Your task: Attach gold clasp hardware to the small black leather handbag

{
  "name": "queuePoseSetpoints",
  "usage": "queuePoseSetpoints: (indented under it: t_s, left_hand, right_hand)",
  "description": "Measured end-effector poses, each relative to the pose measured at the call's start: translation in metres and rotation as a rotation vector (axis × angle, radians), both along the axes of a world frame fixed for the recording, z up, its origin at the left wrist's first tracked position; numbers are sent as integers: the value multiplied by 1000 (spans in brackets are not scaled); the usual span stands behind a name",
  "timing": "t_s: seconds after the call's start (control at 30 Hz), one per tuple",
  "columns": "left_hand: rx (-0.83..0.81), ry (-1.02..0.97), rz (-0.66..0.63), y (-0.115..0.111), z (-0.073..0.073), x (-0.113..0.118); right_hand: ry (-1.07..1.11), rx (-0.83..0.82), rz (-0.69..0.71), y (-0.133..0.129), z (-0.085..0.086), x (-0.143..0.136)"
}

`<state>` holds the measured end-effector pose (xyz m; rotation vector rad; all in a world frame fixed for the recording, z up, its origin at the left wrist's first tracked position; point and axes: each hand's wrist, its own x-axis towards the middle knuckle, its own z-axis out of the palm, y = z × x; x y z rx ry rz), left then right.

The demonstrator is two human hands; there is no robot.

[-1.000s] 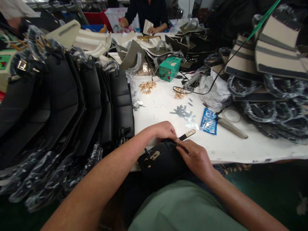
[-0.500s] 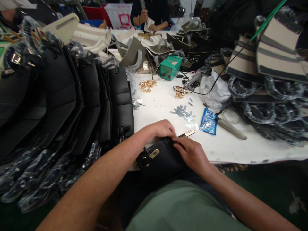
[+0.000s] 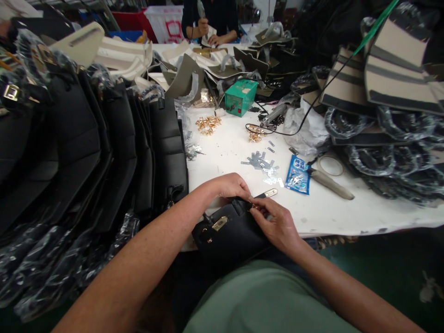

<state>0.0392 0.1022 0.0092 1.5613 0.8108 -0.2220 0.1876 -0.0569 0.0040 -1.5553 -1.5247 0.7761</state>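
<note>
A black bag piece (image 3: 229, 238) with gold fittings lies at the front edge of the white table, partly over my lap. A gold plate (image 3: 219, 223) is on its left part. My left hand (image 3: 236, 186) is closed at the bag's upper edge, its fingertips close to those of my right hand. My right hand (image 3: 275, 219) pinches a small gold fitting (image 3: 255, 206) at the bag's right side. Beyond the hands, a strap with a gold tip (image 3: 270, 192) sticks out. What my left fingers grip is hidden.
Black bag panels (image 3: 118, 143) stand at the left. On the table (image 3: 222, 162) are metal plates (image 3: 260, 163), gold fittings (image 3: 208, 124), a green box (image 3: 241, 98), a blue packet (image 3: 298, 175) and a tape roll (image 3: 330, 165). Wrapped panels fill the right. Another person's hands work opposite.
The view has shifted slightly, moving the table items a little left. My right fingers have parted slightly, and a gold fitting now shows at their tips.
</note>
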Motion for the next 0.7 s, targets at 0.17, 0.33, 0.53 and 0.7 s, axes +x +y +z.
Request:
queuePoseSetpoints:
  t_s: [0.17, 0.33, 0.53, 0.7]
  left_hand:
    - [1, -3, 3, 1, -1, 0]
    - [36, -6, 8, 2, -5, 1]
    - [65, 4, 33, -2, -3, 0]
    - [19, 6, 40, -4, 6, -2]
  right_hand:
    - [-7, 13, -24, -2, -1, 0]
    - [-275, 49, 133, 1, 4, -1]
    - [-362, 3, 224, 11, 12, -4]
    - [-200, -13, 171, 11, 11, -3]
